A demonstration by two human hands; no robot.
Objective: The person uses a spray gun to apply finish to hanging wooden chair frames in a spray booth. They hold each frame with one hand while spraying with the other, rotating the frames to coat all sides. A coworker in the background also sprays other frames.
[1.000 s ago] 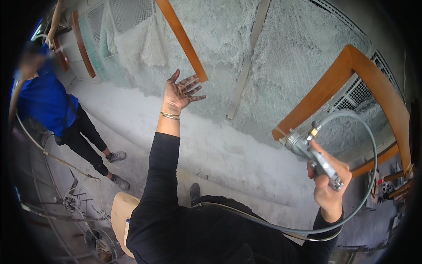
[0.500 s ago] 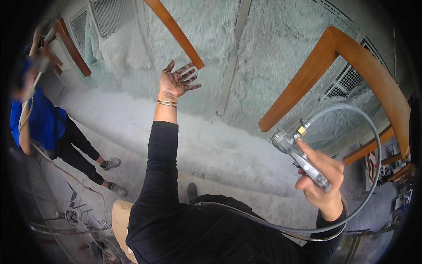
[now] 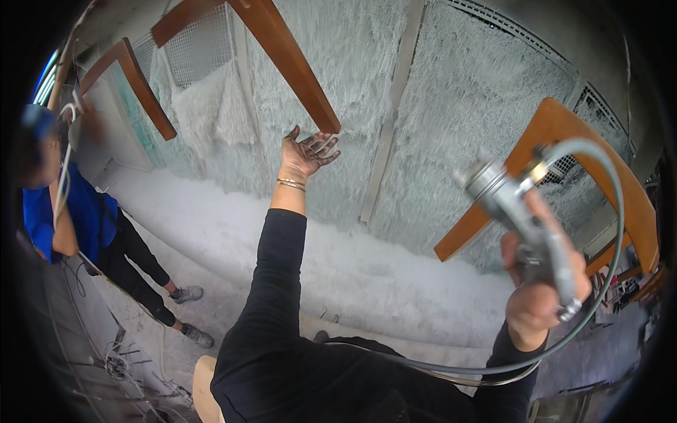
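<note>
Your right hand [image 3: 536,303] is wrapped around the spray gun [image 3: 515,204], blurred and looming larger than half a second ago, in front of the right wooden frame [image 3: 539,127]. The gun's nozzle points up and left; its long axis slants down right to the handle. Your left hand [image 3: 305,156] is open, fingers spread at the lower end of the left wooden frame [image 3: 290,63] — contact unclear. That frame's second limb now shows — upper left — while its nearer bar slants down rightward.
</note>
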